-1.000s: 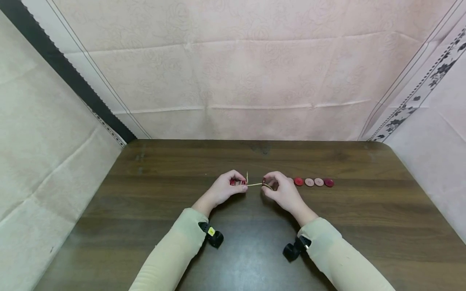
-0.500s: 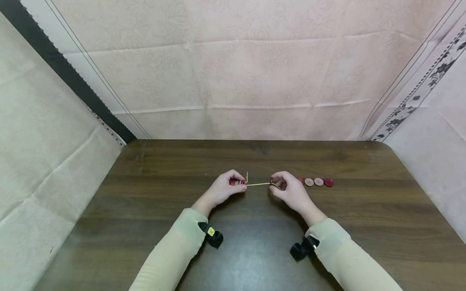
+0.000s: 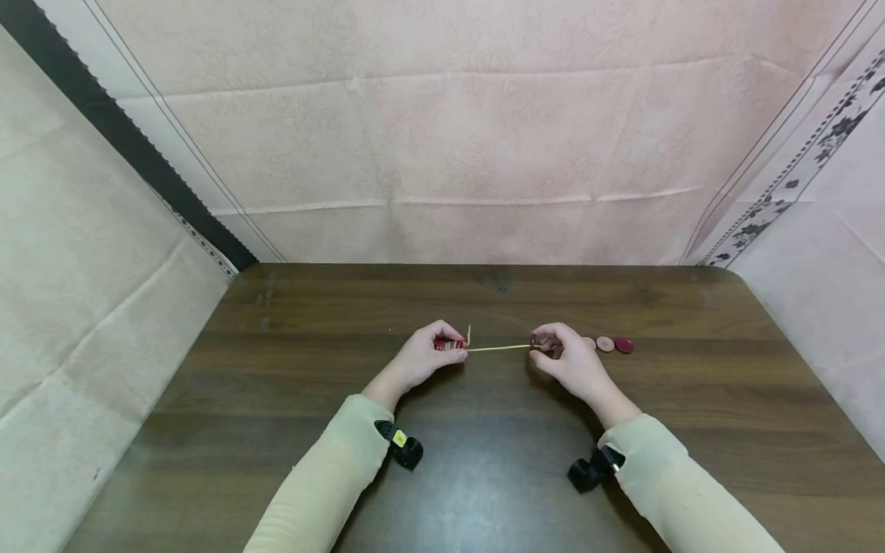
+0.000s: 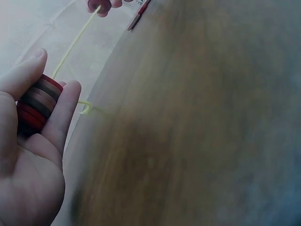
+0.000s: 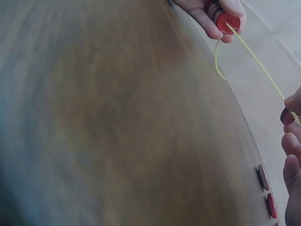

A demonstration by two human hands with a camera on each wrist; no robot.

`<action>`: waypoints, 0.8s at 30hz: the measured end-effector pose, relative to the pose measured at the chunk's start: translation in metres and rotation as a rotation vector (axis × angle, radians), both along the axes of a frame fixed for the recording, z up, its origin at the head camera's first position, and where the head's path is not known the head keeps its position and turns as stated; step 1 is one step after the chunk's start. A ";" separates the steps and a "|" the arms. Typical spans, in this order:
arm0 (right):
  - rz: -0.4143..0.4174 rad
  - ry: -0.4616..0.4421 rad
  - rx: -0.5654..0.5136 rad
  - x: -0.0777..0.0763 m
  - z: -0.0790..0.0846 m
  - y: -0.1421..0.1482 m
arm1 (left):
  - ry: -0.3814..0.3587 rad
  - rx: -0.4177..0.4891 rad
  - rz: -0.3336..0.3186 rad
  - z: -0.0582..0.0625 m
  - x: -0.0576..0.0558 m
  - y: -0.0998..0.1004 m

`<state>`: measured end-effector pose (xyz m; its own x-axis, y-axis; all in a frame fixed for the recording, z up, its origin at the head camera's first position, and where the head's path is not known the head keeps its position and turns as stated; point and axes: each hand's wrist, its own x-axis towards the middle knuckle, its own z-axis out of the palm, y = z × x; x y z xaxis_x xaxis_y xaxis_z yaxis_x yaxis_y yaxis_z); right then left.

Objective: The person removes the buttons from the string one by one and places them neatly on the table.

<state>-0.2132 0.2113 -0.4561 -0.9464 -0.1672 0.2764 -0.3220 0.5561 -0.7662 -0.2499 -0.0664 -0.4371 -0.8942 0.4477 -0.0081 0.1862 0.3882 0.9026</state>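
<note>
In the head view my left hand [image 3: 418, 365] grips a stack of red, pink and dark buttons [image 3: 449, 346], pressed face to face between thumb and fingers. A yellow string [image 3: 498, 349] comes out of a hole in the end button and stretches straight across to my right hand [image 3: 572, 367]. There, thumb and fingertips pinch a single dark red button [image 5: 286, 116] with the string at it. A short curled tail of string [image 5: 217, 61] hangs by the left fingers. Both hands are over the table; the right fingers partly hide their button.
Right of my right hand, a pink button [image 3: 604, 344] and a dark red button [image 3: 624, 346] lie in a row on the brown wooden table [image 3: 484, 476]. Another pink one is partly covered by the hand. Pale cloth [image 3: 442, 153] hangs behind the table.
My right hand has moved steadily rightward with the button, so the stretch of string between the hands is longer. It now covers more of the button row. The left hand stays nearly still.
</note>
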 end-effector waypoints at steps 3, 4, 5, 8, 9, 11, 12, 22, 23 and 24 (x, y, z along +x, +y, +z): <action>-0.010 -0.001 0.002 0.000 0.000 0.004 | -0.003 -0.010 0.006 -0.004 -0.003 0.000; -0.015 -0.005 0.001 0.000 0.000 0.005 | -0.004 -0.005 0.007 -0.010 -0.007 0.000; -0.018 -0.009 0.000 0.001 0.000 0.005 | -0.004 -0.003 0.010 -0.016 -0.010 0.000; -0.024 -0.024 -0.001 0.001 0.000 0.008 | -0.002 0.013 0.012 -0.023 -0.014 -0.001; -0.025 -0.029 -0.002 0.002 0.001 0.008 | 0.000 0.016 0.011 -0.024 -0.014 -0.001; -0.025 -0.032 0.001 0.002 0.000 0.010 | 0.002 0.021 0.008 -0.024 -0.014 -0.002; -0.023 -0.031 0.001 0.002 0.000 0.011 | 0.003 0.024 0.006 -0.024 -0.014 -0.002; -0.026 -0.022 0.058 0.004 -0.005 0.021 | 0.020 0.021 -0.017 -0.024 -0.015 -0.003; -0.024 -0.023 0.069 0.004 -0.005 0.022 | 0.020 0.021 -0.018 -0.024 -0.015 -0.003; -0.024 -0.025 0.080 0.005 -0.006 0.023 | 0.021 0.022 -0.018 -0.024 -0.015 -0.002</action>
<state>-0.2085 0.2344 -0.4622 -0.9569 -0.1648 0.2391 -0.2889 0.6229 -0.7270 -0.2648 -0.0689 -0.4614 -0.8857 0.4639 0.0208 0.2125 0.3650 0.9064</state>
